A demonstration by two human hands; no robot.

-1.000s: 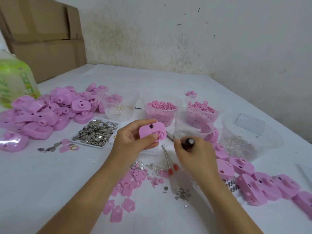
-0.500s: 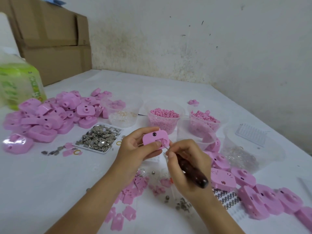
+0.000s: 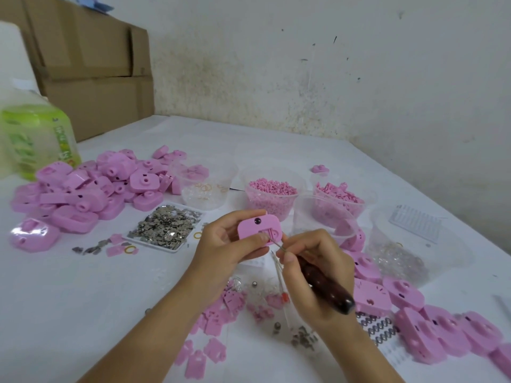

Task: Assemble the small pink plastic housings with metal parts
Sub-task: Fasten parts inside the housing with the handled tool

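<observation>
My left hand (image 3: 226, 244) holds a small pink housing (image 3: 258, 229) up above the table, thumb pressed on its lower edge. The housing's face shows a dark round hole and a recessed slot. My right hand (image 3: 315, 272) grips a tool with a dark brown handle (image 3: 323, 286) like a pen. Its thin metal tip (image 3: 276, 243) touches the slot of the housing. A white tray of small silver metal parts (image 3: 166, 228) lies to the left of my hands.
A heap of pink housings (image 3: 91, 192) lies at the left, more housings (image 3: 414, 313) at the right. Clear cups hold rings (image 3: 206, 189), pink pellets (image 3: 272, 193) and pink pieces (image 3: 340, 200). Flat pink pieces (image 3: 218, 316), springs (image 3: 378, 330) and red-handled tools (image 3: 280, 283) lie near me. A green-labelled bottle (image 3: 36, 139) and cardboard boxes (image 3: 91, 67) stand at the back left.
My right hand turned the dark-handled tool from upright to pen-like and brought its tip onto the housing's slot. The left hand kept holding the housing. The camera tilted upward slightly.
</observation>
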